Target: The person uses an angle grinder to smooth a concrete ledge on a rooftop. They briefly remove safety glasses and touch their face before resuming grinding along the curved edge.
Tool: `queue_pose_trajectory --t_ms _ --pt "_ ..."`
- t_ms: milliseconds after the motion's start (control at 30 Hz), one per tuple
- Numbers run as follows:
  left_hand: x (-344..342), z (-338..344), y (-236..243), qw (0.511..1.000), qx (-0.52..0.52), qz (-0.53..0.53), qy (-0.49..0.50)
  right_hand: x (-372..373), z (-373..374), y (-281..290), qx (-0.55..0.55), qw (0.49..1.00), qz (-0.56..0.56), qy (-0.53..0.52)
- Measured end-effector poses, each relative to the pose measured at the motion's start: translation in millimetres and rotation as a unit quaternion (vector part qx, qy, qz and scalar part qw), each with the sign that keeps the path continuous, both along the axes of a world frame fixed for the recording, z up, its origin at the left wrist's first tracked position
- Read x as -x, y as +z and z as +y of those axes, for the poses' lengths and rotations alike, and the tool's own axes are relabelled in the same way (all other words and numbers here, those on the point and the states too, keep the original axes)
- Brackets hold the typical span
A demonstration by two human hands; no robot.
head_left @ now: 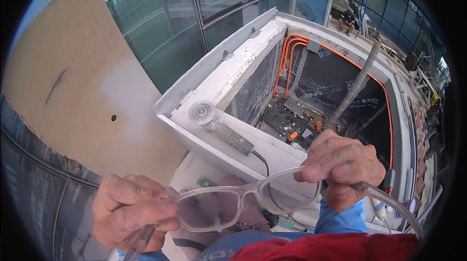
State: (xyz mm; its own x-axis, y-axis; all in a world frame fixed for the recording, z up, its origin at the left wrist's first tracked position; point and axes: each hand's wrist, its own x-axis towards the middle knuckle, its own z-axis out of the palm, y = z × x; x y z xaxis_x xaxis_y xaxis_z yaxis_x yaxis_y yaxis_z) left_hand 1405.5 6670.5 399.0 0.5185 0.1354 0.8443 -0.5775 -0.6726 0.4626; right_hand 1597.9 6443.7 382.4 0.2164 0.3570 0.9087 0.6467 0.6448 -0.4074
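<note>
A pair of clear-framed glasses (214, 207) is held up in front of my body, lenses side by side. My left hand (134, 207) pinches the frame at its left end, by the hinge. At the other end, my right hand (343, 163) grips the rim, its fingertips against the right lens. The clear temple arms run back toward me under both hands. Beyond the glasses, an angle grinder (221, 129) with a round disc lies on the white ledge (262, 156), its black cord trailing down toward me. Neither hand touches the grinder.
Past the ledge lies a recessed pit lined with black membrane (326, 81), with orange conduit (340, 55) along its walls and rubble on a dark grid. An upright pole (357, 83) stands in it. A curved tan board (82, 76) leans at left. Another person (348, 20) sits far off.
</note>
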Motion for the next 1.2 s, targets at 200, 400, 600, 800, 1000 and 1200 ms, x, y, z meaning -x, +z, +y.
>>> queue_pose_trajectory --t_ms 200,400,600,800,1000,1200 --pt "-10.6 3.5 -5.0 1.000 -0.009 -0.005 0.022 -1.6 -3.1 1.1 0.009 0.999 -0.028 -0.035" --pt "5.7 13.4 -6.9 0.992 0.024 -0.011 -0.126 0.8 0.9 5.0 0.015 0.996 -0.071 -0.044" --pt "-13.3 24.8 -24.8 0.979 -0.011 -0.073 -0.190 -11.2 -3.0 -17.0 0.059 0.996 -0.050 -0.050" --pt "20.0 29.9 -4.8 0.981 -0.036 -0.032 -0.186 -53.1 36.1 -43.9 0.063 0.998 0.019 -0.013" --pt "12.1 23.0 -0.3 0.977 -0.008 -0.005 -0.214 -25.7 13.3 -61.5 0.073 0.996 0.048 -0.023" --pt "-6.8 4.9 -12.4 0.995 -0.022 -0.054 -0.078 -13.7 0.0 -31.6 0.007 0.999 0.006 0.034"
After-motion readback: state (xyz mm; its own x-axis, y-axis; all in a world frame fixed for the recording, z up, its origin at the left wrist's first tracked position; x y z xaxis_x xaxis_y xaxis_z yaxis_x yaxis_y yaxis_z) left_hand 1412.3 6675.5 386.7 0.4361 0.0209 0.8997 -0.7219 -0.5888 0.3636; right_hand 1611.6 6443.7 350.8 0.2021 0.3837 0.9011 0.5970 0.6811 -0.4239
